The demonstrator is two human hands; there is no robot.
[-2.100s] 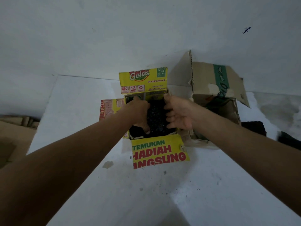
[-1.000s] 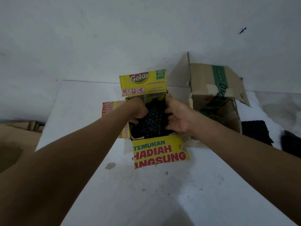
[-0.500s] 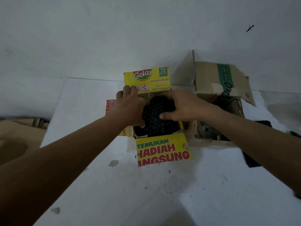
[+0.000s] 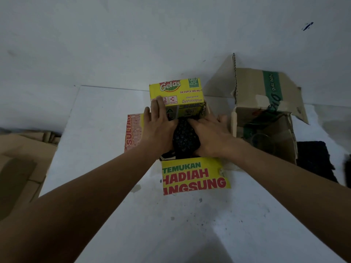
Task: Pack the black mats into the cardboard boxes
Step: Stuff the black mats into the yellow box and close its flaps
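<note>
So the yellow box (image 4: 176, 90) sat about mid-surface with all its flaps folded open: the far flap (image 4: 178, 97) stood up showing "Gelas", the near flap (image 4: 195, 175) lay flat toward the person with "HADIAH" in red, and the left flap (image 4: 133, 130) stuck out sideways. The black mat (image 4: 185, 138) was bunched up inside the box opening, its bumpy top poking up between the two hands.

The left hand (image 4: 159, 130) lay palm down along the left side of the mat, and its fingers (image 4: 158, 109) were straight, reaching to the bottom edge of the far flap. No grip there, just flat contact. The right hand (image 4: 210, 135) was on the right side of the mat, palm down too, with its fingers (image 4: 195, 123) stretched out leftward over the top of it, pressing rather than curling round it. Couldn't see either thumb properly.

Just right of the yellow one was a brown box (image 4: 252, 86) with a green stripe, open and a bit battered; its insides were too dark to make out. Right of that, a second mat (image 4: 313, 160) lay flat on the white surface (image 4: 171, 224). Off the left edge was some flattened cardboard (image 4: 19, 158), lower than the surface. A plain white wall (image 4: 133, 44) was behind everything.
</note>
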